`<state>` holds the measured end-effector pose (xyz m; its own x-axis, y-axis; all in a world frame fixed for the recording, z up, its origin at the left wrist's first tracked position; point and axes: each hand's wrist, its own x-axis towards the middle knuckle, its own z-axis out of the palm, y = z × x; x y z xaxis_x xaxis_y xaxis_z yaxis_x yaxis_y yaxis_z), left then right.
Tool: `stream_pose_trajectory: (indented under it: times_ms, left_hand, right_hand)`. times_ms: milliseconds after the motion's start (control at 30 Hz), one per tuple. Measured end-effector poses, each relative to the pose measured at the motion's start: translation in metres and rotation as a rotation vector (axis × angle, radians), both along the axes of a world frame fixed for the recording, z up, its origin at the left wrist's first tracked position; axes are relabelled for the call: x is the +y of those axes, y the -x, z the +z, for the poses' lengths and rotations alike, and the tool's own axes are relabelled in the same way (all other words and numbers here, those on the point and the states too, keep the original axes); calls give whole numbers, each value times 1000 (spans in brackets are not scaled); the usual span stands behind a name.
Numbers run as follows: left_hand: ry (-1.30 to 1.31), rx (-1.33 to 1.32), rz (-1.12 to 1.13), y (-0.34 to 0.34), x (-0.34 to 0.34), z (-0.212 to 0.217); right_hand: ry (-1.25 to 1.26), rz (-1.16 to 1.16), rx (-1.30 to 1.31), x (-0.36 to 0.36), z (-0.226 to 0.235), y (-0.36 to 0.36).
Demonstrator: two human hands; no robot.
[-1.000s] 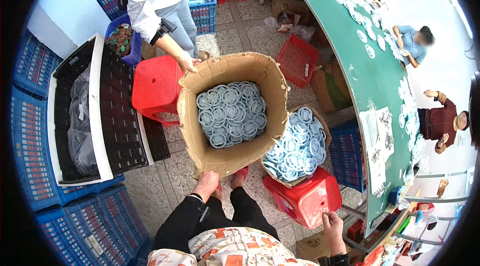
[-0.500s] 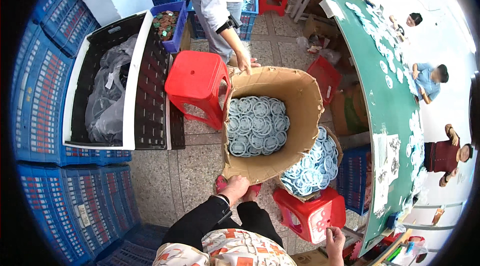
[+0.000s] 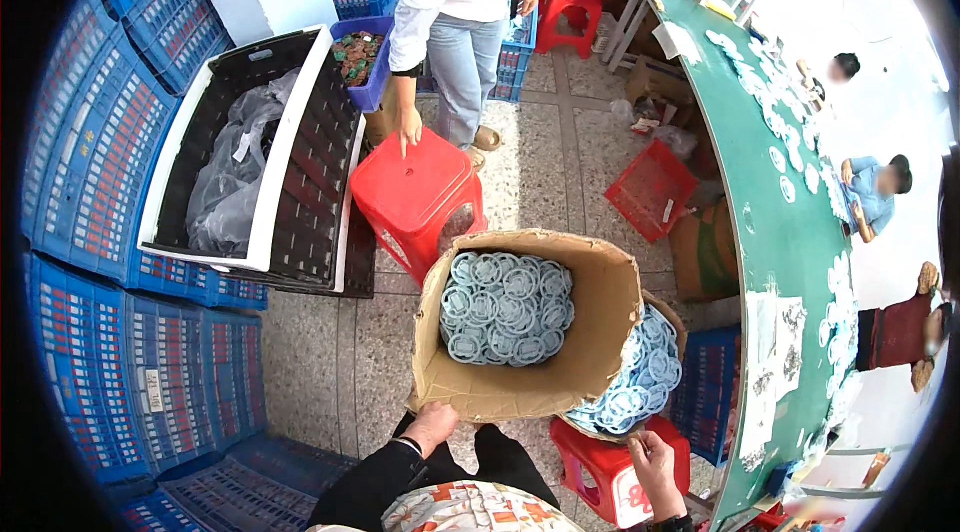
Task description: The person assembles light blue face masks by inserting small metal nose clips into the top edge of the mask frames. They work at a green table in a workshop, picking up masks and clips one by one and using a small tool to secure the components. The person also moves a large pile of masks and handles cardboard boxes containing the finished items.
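In front of me a tall cardboard box (image 3: 590, 307) tilts toward me, with many pale blue ring-shaped pieces (image 3: 505, 307) at its bottom. My left hand (image 3: 433, 425) grips the near rim at its left corner. Just right of it, partly hidden behind its wall, stands a smaller cardboard box (image 3: 680, 332) heaped with more pale blue rings (image 3: 640, 382). It rests by a red stool (image 3: 655, 472). My right hand (image 3: 652, 459) is at its near rim, thumb and fingers closed around the edge.
Across from me a person in a white top touches another red stool (image 3: 415, 182). Black crate (image 3: 310, 162) with plastic bags and stacked blue crates (image 3: 150, 372) line the left. A long green table (image 3: 790, 252) runs along the right, with people beyond it. A red basket (image 3: 655, 190) lies on the floor.
The tall box has come toward me. The other person's hand has left its far rim and now touches the red stool. My right hand has moved up to the smaller box.
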<state>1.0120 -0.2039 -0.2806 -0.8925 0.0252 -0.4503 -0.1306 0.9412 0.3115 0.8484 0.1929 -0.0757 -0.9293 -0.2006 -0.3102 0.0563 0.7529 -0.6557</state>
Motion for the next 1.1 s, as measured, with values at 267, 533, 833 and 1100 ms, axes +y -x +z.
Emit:
stream_pose_trajectory:
  times_ms: [267,533,833,1100]
  left_hand:
    - [128,-8,50,-4,-65,-65]
    - [186,-40,-129,-10,-66,-55]
    - [96,53,-112,-81,-71,-81]
    - [80,65,-89,-127,-131,-80]
  right_hand:
    - [-48,-40,52,38,3,-31]
    - [-70,-87,80,10,26,-107]
    - [-178,-121,19,-26,55,-210]
    - [-277,-171,-151,-3,38,-243]
